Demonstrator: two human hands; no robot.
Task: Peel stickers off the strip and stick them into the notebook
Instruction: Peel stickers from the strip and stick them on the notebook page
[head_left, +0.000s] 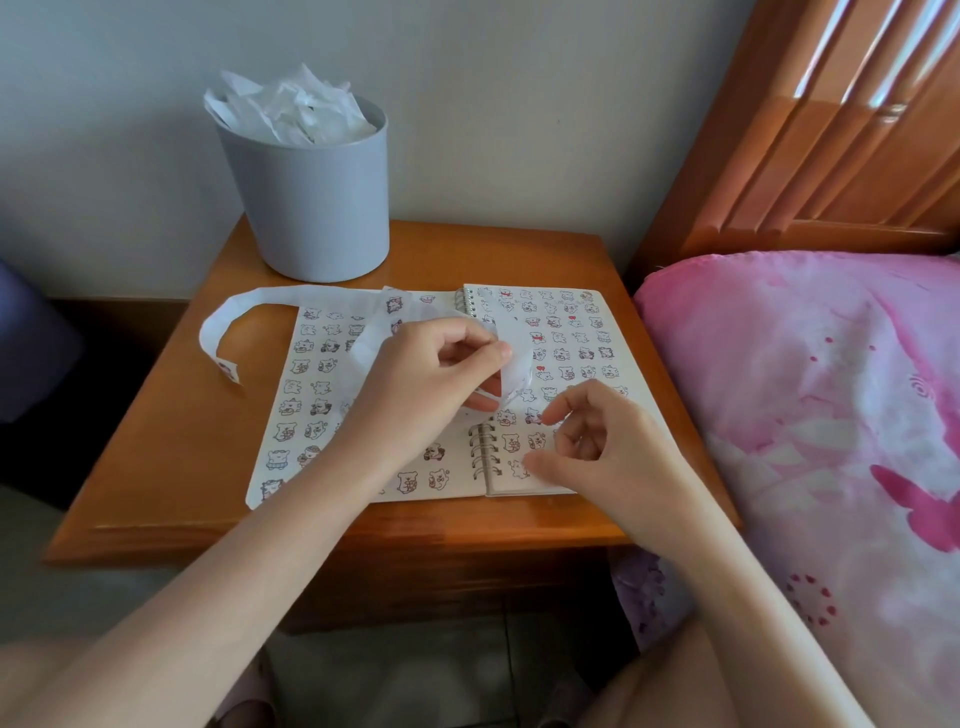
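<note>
While my left hand (431, 374) grips the sticker strip (291, 296) over the open notebook (270, 447) and my right hand (592, 441) hovers above its right page, fingers loosely curled and seemingly empty, the slack strip may sag and a lifted sticker land crooked.

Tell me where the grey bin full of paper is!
In the head view, the grey bin stands at the back left of the wooden table, by the wall, just behind the open notebook.
</note>
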